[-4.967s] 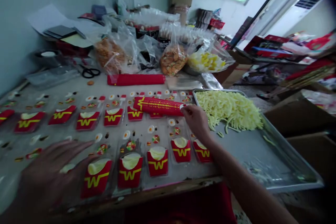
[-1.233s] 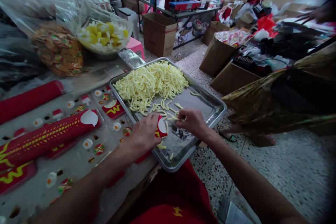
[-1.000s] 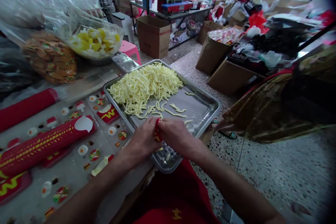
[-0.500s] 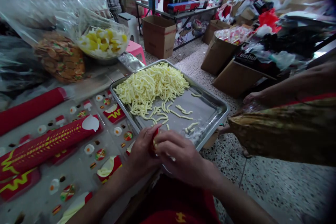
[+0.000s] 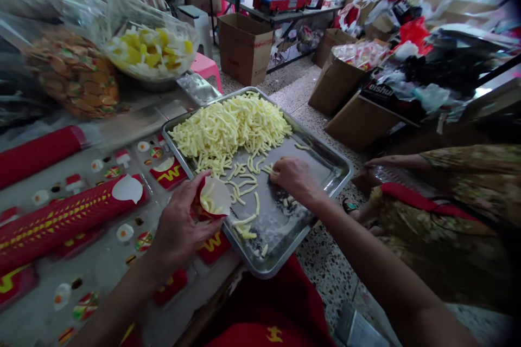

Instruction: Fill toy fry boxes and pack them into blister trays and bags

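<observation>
My left hand (image 5: 179, 222) is wrapped round a small red french fry carton (image 5: 218, 195) with a white inside. Several pale yellow toy fries lie in it, and its mouth tilts toward the tray. Over the metal tray (image 5: 340, 165), my right hand (image 5: 295, 176) has its fingers pinched together at some loose fries, their tips partly hidden. A large heap of fries (image 5: 232, 130) fills the far left part of the tray, with loose ones strewn in front of it.
Left of the tray are clear packs (image 5: 132, 233) with small toy foods and a long stack of red cartons (image 5: 73, 222). Behind stand a bag of brown pieces (image 5: 75, 76) and a bowl of yellow-white pieces (image 5: 152, 54). A co-worker's arm (image 5: 401, 161) reaches in at right.
My hands have parted. My left hand has drawn left with the carton, its mouth now visible; my right hand has left the carton and reached forward into the tray. The view has shifted slightly.
</observation>
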